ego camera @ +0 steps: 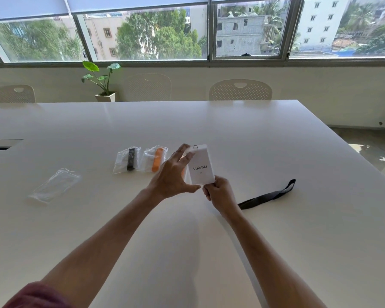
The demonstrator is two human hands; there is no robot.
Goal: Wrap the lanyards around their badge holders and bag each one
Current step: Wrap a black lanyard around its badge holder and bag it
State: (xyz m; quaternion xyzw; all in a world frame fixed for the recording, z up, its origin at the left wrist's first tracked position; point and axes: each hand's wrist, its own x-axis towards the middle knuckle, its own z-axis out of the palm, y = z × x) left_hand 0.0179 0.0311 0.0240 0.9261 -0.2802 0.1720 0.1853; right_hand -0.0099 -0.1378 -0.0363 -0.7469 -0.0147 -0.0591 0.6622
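Nearest the camera, two bare forearms reach up from the bottom edge over the white table (pixel 276 152), a dark red sleeve (pixel 38 296) showing at lower left. The right hand (pixel 218 188), at frame centre, is closed around the bottom edge of a white badge holder (pixel 201 166), held upright and tilted slightly, printed "V.KohLi", with a small metal ring (pixel 195 146) at its top. The left hand (pixel 172 174) is spread open against the holder's left side, fingers fanned, fingertips touching its upper left corner and thumb near its lower edge; it is not clamped on anything. A sliver of orange shows behind that hand; what it belongs to cannot be told.

Right of the hands, a black lanyard (pixel 268 195) lies flat on the table, running from behind the right wrist toward the right, looped end farthest out. Whether it joins the holder cannot be seen.

At centre left lies an empty clear plastic bag (pixel 55 185), flat and well apart from the hands. Farther back, left of the holder, two filled clear bags sit side by side: one with a black lanyard bundle (pixel 127 160), one with an orange lanyard bundle (pixel 155 162); the left hand partly blocks the second.

Beyond the table's far edge stand three white perforated chairs (pixel 240 90) and a potted plant (pixel 102 81), under a wide window (pixel 142 34) showing trees and buildings.
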